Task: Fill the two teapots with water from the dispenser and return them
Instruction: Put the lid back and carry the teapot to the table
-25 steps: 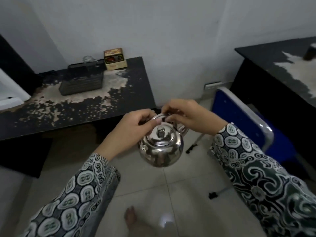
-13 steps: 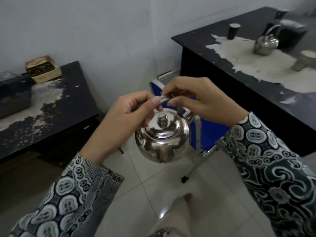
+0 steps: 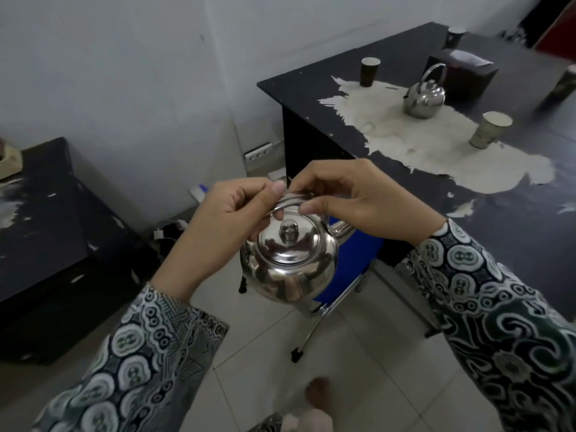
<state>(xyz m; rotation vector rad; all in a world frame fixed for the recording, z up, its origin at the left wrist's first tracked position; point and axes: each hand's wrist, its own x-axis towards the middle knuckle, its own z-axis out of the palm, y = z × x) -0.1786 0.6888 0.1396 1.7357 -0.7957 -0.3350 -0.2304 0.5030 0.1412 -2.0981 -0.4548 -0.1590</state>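
A shiny steel teapot (image 3: 290, 263) with its lid on hangs in front of me above the tiled floor. Both hands hold its wire handle: my left hand (image 3: 224, 226) grips the left part with curled fingers, and my right hand (image 3: 352, 198) pinches the right part. A second steel teapot (image 3: 424, 98) stands upright on the worn black table (image 3: 467, 194) at the upper right, its handle raised. No dispenser is in view.
Paper cups (image 3: 489, 130) (image 3: 369, 72) and a dark box (image 3: 461, 77) stand on the right table. A blue chair (image 3: 352, 272) sits below the held teapot, against the table. Another black table (image 3: 46, 219) is at the left. My foot (image 3: 318, 397) shows on the floor.
My view has swung right: the left table slid out toward the edge, and the right table with the second teapot came nearer. Both hands kept hold of the teapot's handle.
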